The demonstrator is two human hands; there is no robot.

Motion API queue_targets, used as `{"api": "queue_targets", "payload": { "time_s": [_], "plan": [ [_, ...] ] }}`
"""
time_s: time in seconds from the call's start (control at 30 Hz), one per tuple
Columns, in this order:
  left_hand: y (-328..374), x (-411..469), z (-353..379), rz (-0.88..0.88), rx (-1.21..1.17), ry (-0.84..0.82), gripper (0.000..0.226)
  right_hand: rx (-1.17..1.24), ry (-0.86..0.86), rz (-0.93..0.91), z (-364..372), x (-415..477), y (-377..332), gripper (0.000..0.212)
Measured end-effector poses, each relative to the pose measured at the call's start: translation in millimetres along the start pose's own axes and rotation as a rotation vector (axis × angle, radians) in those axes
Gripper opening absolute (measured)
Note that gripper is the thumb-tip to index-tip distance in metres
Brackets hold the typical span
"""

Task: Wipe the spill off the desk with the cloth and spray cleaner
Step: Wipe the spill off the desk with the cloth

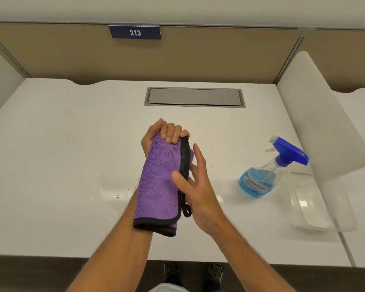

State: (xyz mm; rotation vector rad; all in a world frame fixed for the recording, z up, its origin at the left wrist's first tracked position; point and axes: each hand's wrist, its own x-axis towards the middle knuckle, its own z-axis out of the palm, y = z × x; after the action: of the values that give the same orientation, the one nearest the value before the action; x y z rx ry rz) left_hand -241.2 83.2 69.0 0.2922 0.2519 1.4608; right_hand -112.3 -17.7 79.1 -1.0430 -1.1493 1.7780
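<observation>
A folded purple cloth (pixel 159 182) with a black border hangs over my left forearm above the white desk (pixel 61 133). My left hand (pixel 164 131) grips the cloth's top edge in a fist. My right hand (pixel 195 184) is spread flat against the cloth's right side, thumb on the front, fingers behind the black hem. A clear spray bottle (pixel 268 173) with blue liquid and a blue trigger head stands to the right, apart from both hands. A wet, glossy patch with small yellowish specks (pixel 117 196) lies on the desk just left of my left forearm.
A clear plastic container (pixel 316 207) sits at the right edge beside a white divider panel (pixel 316 114). A grey cable hatch (pixel 195 97) is set into the desk at the back. A beige partition carries a "213" sign (pixel 135 32). My shoes show below the desk's front edge.
</observation>
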Motion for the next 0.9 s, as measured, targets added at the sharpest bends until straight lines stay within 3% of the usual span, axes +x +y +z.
{"api": "queue_targets", "payload": {
  "time_s": [0.13,0.27,0.37,0.5,0.57,0.7,0.77,0.9],
  "plan": [
    [17,-7,-6,0.016,0.114,0.017,0.055,0.012,0.086,-0.089,11,13,10,0.066],
    [36,-19,-17,0.018,0.259,0.09,0.038,-0.071,0.185,-0.167,8,19,12,0.064],
    [64,-25,-35,0.063,0.44,0.163,0.037,-0.529,0.244,-0.385,-1,25,10,0.062],
    [108,-42,-77,0.136,1.041,0.383,0.035,-1.328,0.323,-0.604,-23,47,18,0.066],
    [130,-57,-109,0.155,1.437,0.486,0.034,-1.633,0.338,-0.537,-39,62,24,0.081],
    [162,-90,-180,-0.073,2.158,0.594,0.068,-1.985,0.33,-0.404,-71,87,34,0.087],
    [167,-107,-206,-0.154,2.308,0.582,0.077,-2.086,0.302,-0.338,-83,97,44,0.083],
    [171,-133,-246,-0.335,2.388,0.582,0.083,-2.152,0.202,-0.121,-98,107,71,0.091]
  ]
}}
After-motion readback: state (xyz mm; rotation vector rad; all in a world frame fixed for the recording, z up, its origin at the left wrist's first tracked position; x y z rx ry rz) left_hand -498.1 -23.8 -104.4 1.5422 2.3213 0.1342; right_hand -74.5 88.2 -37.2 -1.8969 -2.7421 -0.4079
